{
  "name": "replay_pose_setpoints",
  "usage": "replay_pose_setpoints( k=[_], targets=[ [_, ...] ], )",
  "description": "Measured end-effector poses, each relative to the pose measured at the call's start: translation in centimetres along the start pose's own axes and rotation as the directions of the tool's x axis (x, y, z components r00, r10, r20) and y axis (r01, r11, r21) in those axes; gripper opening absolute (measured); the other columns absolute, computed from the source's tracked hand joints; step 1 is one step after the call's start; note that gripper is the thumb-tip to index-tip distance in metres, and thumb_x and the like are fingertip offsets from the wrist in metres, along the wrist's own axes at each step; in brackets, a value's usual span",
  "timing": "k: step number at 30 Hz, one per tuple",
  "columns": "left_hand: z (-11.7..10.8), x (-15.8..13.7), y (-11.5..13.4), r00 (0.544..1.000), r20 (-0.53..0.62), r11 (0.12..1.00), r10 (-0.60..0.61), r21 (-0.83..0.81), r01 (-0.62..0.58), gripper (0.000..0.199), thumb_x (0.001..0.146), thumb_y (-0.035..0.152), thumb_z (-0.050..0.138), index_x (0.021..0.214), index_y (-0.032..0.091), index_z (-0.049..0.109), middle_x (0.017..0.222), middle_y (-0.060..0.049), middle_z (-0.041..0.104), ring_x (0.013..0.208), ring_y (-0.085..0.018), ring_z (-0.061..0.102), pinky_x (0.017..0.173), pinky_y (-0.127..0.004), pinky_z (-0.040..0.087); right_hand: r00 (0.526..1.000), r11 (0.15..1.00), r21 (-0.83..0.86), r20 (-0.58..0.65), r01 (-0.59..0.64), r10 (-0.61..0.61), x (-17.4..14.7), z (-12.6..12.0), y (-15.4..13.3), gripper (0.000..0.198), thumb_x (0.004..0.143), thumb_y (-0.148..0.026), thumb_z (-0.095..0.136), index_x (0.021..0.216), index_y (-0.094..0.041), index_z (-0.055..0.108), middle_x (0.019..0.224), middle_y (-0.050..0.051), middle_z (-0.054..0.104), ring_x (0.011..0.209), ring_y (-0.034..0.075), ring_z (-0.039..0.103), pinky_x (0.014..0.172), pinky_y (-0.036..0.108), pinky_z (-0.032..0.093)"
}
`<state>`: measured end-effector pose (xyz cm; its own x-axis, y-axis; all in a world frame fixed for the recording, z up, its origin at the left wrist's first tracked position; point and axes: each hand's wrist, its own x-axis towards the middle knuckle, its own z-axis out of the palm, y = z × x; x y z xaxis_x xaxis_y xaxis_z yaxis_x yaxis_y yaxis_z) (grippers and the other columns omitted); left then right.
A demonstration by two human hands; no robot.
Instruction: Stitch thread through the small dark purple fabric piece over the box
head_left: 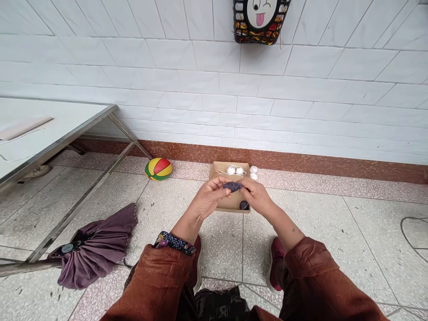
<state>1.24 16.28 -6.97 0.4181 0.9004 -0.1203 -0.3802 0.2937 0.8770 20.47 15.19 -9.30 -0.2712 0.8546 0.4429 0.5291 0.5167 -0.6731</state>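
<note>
A small bundle of dark grey-purple yarn (230,187) is held between my two hands, above a shallow cardboard box (230,207). Fingers and thumb of my left hand (214,195) are closed on its left end. My right hand (258,196) pinches the right end. Inside the box, two white balls of thread (235,170) lie near the back edge, with loose white strands beside them. A dark round ball (244,205) sits in the front right corner, partly beside my right hand. My hands cover the middle of the box.
More white balls (254,173) lie on the floor right of the box. A colourful ball (158,169) rests by the wall. At left are a metal-framed table (67,129) and a folded purple umbrella (100,249). A black basket (261,35) hangs on the tiled wall.
</note>
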Motion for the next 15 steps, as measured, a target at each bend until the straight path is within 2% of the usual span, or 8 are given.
replay_pose_setpoints(
  k=[4, 9, 12, 15],
  targets=[
    [-0.1, 0.5, -0.3, 0.995, -0.092, 0.999, 0.032, -0.005, -0.033, 0.029, 0.064, 0.02, 0.083, 0.089, 0.016, 0.07, 0.086, -0.002, 0.068, 0.073, -0.01, 0.059, 0.072, -0.025, 0.047, 0.996, 0.996, -0.089, 0.084, 0.008, 0.0, -0.3, 0.7, -0.5, 0.018, 0.099, -0.023, 0.052, 0.09, -0.021, 0.067, 0.077, 0.001, 0.058, 0.068, 0.015, 0.057, 0.062, 0.025, 0.044],
    [-0.3, 0.9, -0.6, 0.975, -0.159, 0.966, 0.158, 0.231, -0.119, 0.025, 0.064, 0.016, 0.078, 0.086, 0.016, 0.067, 0.083, -0.001, 0.07, 0.076, -0.012, 0.061, 0.076, -0.026, 0.045, 0.983, 0.987, -0.086, 0.134, 0.135, -0.123, -0.4, 0.0, -1.5, 0.015, 0.099, -0.023, 0.053, 0.1, -0.021, 0.067, 0.085, 0.003, 0.063, 0.076, 0.015, 0.061, 0.07, 0.026, 0.047],
    [-0.4, 0.9, -0.6, 0.983, -0.129, 0.936, 0.134, 0.341, -0.083, 0.026, 0.061, 0.012, 0.076, 0.084, 0.016, 0.066, 0.079, 0.001, 0.069, 0.073, -0.011, 0.06, 0.073, -0.025, 0.043, 0.985, 0.986, -0.067, 0.095, 0.153, -0.146, -0.2, -0.8, -1.6, 0.015, 0.099, -0.025, 0.053, 0.101, -0.022, 0.068, 0.088, 0.003, 0.064, 0.077, 0.015, 0.062, 0.07, 0.027, 0.049],
    [-0.4, 0.6, -0.7, 0.998, -0.03, 0.939, 0.047, 0.341, -0.034, 0.024, 0.064, 0.012, 0.076, 0.086, 0.016, 0.068, 0.08, 0.001, 0.068, 0.071, -0.01, 0.059, 0.07, -0.024, 0.041, 0.992, 0.992, -0.033, 0.009, 0.124, -0.124, 0.0, -1.2, -1.0, 0.014, 0.099, -0.026, 0.055, 0.099, -0.023, 0.069, 0.09, 0.004, 0.065, 0.083, 0.017, 0.062, 0.073, 0.028, 0.05]
  ],
)
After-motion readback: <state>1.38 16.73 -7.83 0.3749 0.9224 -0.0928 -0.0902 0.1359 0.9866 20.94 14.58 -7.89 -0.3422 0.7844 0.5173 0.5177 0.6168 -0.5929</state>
